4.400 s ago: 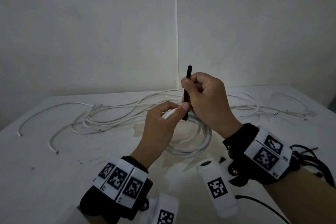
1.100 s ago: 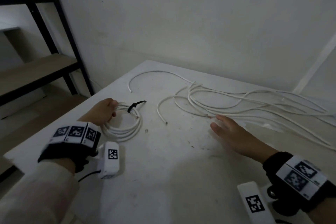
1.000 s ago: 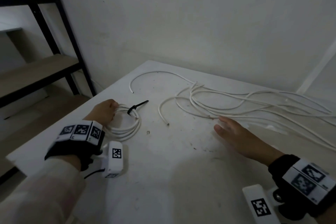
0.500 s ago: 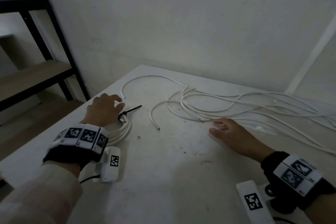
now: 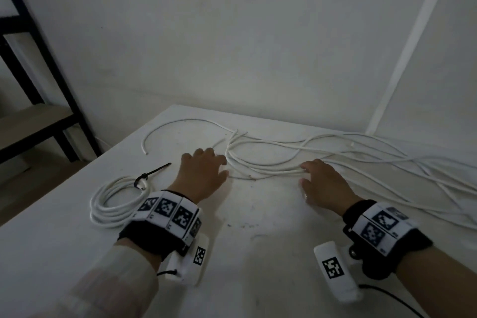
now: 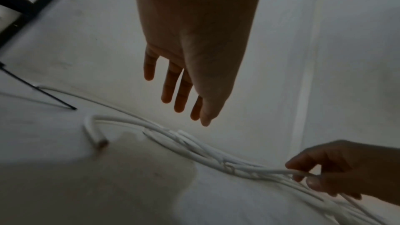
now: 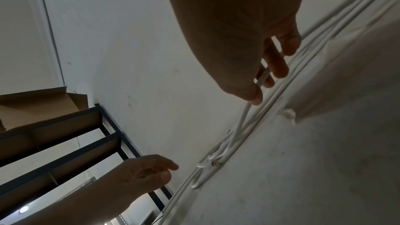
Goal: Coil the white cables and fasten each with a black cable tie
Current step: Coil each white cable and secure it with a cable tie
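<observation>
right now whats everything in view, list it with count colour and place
coiled cable: one, white, near left of the table, bound
cable tie: one, black, around the coil, tail pointing away
loose cables: several, exact count unclear, white, spread along the far side
table: one, white, under everything
shelf rack: one, black frame, left by the wall
left hand: empty, fingers relaxed, by the loose cable ends
right hand: pinching one loose cable
</observation>
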